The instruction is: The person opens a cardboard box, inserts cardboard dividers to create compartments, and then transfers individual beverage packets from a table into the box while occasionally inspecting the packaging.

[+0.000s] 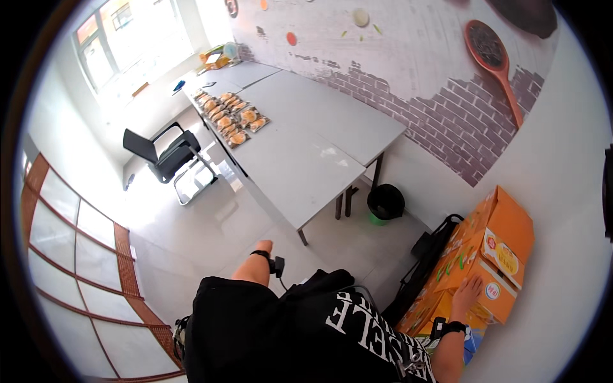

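Orange cardboard carton [501, 295], stacked by the wall [567, 172] on our right, seems stiff yet crushable, best held by opposite edges; our right hand [469, 291] lies spread on it, and we cannot tell how our left hand [265, 246] is shaped.

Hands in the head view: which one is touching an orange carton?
The right hand, lying with fingers extended on the orange carton. The left hand is well apart from it, seen against the floor.
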The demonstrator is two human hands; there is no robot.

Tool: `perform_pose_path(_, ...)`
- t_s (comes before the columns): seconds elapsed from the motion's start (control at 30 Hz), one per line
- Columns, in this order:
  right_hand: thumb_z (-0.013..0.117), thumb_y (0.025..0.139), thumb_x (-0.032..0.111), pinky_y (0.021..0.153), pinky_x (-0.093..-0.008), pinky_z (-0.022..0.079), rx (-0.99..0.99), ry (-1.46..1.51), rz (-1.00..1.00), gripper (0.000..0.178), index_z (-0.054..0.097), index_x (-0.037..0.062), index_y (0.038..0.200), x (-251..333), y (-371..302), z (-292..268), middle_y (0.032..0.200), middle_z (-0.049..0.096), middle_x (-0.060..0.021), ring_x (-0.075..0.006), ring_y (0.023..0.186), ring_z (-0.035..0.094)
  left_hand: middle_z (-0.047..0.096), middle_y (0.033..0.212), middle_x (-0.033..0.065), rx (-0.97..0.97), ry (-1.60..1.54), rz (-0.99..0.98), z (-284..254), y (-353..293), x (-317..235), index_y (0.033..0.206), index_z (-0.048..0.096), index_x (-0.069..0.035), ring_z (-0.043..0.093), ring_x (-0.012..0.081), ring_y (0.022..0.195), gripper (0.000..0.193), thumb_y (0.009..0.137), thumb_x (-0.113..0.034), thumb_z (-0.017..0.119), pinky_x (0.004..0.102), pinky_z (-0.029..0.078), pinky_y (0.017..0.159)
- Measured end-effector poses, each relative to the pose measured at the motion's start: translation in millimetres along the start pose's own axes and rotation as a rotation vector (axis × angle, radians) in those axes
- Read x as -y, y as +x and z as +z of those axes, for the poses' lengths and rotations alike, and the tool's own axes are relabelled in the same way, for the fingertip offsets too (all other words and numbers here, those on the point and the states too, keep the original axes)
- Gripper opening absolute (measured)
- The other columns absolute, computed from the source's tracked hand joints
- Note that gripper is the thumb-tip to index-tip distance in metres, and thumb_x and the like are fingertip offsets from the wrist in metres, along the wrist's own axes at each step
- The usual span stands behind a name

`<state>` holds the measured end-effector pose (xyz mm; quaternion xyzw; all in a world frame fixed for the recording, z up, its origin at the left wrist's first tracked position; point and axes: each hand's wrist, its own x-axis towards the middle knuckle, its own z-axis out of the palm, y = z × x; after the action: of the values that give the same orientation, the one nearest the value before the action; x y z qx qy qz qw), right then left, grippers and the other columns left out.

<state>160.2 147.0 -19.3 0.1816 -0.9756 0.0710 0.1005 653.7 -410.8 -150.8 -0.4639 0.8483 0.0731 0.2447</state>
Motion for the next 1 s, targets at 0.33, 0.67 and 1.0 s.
perform_pose_path(0.33, 0.042, 0.092, 0.041, 0.11, -0.0446, 0.016, 0.143, -0.15, 0.252, 0.065, 0.028, -0.0023, 0.138, 65.5, -24.7, -7.8, 0.144, 0.025, -0.0215, -0.0322, 0.135, 0.021, 0.059, 0.115, 0.0143, 0.116, -0.74, -0.6, 167.8, -145.6, 160.2, 0.112, 0.058, -0.006, 0.057, 0.0291, 0.106, 0.03, 0.084, -0.018, 0.056, 0.0425, 0.046, 0.088)
perform_pose_path(0.67, 0.058, 0.087, 0.022, 0.083, -0.0344, 0.044, 0.652, 0.963, 0.067, 0.044, 0.05, -0.0057, 0.12, 333.6, -134.9, 113.5, 0.115, 0.057, -0.0128, -0.0196, 0.1, 0.058, 0.061, 0.106, 0.0181, -0.078, -1.902, -0.787, 138.9, -162.9, 307.6, 0.115, 0.051, -0.003, 0.061, 0.0288, 0.094, 0.035, 0.088, -0.026, 0.054, 0.0445, 0.046, 0.08)
perform_pose_path(1.0, 0.059, 0.085, 0.034, 0.073, -0.0338, 0.044, 1.349, 0.634, -0.146, 0.035, 0.057, 0.0104, 0.111, 635.6, -250.2, 86.4, 0.101, 0.061, -0.0035, -0.0144, 0.086, 0.06, 0.06, 0.111, 0.0203, -0.226, -2.09, -0.969, 284.1, -279.8, 474.9, 0.133, 0.034, 0.0, 0.063, 0.0303, 0.094, 0.051, 0.091, -0.027, 0.044, 0.0402, 0.049, 0.08)
